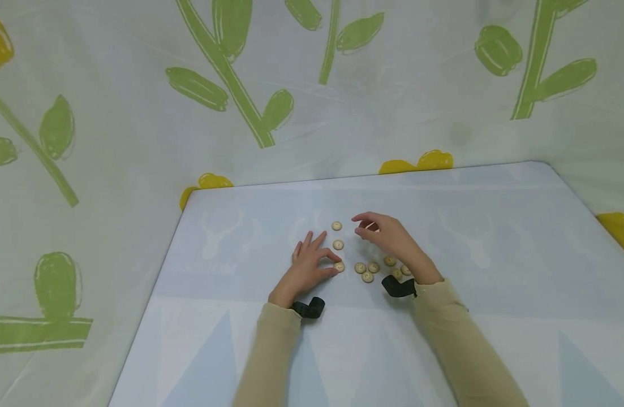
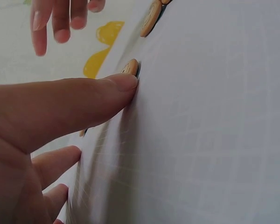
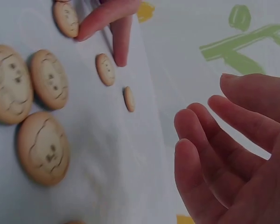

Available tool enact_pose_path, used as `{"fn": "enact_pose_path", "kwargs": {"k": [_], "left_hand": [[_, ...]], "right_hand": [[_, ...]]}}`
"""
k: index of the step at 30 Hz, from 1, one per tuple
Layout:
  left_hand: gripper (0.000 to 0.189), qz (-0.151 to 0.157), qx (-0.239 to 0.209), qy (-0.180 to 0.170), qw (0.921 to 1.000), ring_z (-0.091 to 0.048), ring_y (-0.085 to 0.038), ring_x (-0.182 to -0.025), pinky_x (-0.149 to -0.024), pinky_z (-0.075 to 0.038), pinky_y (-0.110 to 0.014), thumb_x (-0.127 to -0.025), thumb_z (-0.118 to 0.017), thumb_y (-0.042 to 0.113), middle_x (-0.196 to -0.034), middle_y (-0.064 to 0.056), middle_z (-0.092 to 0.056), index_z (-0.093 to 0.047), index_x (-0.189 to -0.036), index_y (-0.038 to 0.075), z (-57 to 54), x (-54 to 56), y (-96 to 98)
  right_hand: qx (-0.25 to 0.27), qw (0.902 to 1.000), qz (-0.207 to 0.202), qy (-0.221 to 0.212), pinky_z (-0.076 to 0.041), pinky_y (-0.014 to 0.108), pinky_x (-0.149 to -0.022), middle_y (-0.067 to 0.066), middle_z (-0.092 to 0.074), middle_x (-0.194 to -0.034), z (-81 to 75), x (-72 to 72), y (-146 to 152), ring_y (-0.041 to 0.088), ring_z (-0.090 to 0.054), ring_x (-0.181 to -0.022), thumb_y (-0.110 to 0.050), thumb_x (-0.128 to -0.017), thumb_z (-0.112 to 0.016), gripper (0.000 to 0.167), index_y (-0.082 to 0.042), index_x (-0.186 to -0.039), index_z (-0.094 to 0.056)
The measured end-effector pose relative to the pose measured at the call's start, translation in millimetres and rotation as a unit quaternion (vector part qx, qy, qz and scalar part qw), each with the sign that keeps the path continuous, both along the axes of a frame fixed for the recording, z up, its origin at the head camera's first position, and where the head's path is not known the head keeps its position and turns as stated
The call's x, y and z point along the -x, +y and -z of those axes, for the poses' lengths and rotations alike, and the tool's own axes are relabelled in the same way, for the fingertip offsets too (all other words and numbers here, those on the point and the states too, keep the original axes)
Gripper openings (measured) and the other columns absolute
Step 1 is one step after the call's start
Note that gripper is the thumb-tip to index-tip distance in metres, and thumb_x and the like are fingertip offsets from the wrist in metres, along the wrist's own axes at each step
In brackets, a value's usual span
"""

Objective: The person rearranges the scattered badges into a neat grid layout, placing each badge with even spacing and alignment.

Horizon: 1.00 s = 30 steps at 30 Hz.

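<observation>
My left hand (image 1: 305, 272) pinches a small round beige disc (image 1: 339, 267) between thumb and index finger, on the tabletop; its other fingers spread away. Seen from the left wrist, the thumb covers part of this disc (image 2: 130, 66). Two more discs, a middle one (image 1: 338, 245) and a far one (image 1: 336, 225), lie in a line beyond it. To the right of that line, my right hand (image 1: 388, 233) hovers over the table, fingers loosely bent, holding nothing. The right wrist view shows wavy dark lines and two dark dots on a disc (image 3: 49, 79).
Several discs lie grouped right of the left hand, among them one (image 1: 368, 277) close to two others. Others, such as one disc (image 1: 390, 260), sit beneath the right wrist, partly hidden. The pale table (image 1: 215, 339) ends at a leaf-patterned curtain (image 1: 138, 113).
</observation>
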<state>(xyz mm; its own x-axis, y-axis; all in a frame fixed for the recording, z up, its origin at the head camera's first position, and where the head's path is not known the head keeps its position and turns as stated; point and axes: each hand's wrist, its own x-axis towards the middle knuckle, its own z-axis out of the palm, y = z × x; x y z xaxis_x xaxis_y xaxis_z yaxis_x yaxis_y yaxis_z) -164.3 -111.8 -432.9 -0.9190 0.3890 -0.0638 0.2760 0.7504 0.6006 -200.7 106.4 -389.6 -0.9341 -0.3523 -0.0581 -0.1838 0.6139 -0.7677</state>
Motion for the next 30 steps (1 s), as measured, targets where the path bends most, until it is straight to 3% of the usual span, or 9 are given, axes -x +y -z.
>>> {"fn": "enact_pose_path", "kwargs": {"k": [14,30], "left_hand": [[0.013,-0.001,0.003,0.002,1.0,0.002,-0.028,-0.135,-0.103,0.001,-0.049,-0.078,-0.067,0.034,-0.147,-0.003,-0.02,-0.065,-0.09,0.029,0.8,0.7,-2.4],[0.013,0.002,0.003,0.005,1.0,0.002,-0.029,-0.135,-0.103,0.002,-0.05,-0.079,-0.067,0.031,-0.147,-0.004,-0.02,-0.065,-0.09,0.027,-0.8,0.4,0.9]], "right_hand": [[-0.048,0.9978,-0.042,-0.018,-0.042,0.039,-0.08,0.0,-0.06,-0.099,9.0,-13.0,12.9,0.018,-0.054,-0.092,-0.03,-0.088,-0.055,0.033,-0.015,-0.117,-0.056],[-0.102,0.9873,-0.107,-0.058,-0.042,0.032,-0.072,-0.004,-0.057,-0.088,12.9,-16.3,11.5,0.015,-0.05,-0.08,-0.022,-0.084,-0.061,0.031,-0.015,-0.114,-0.058]]}}
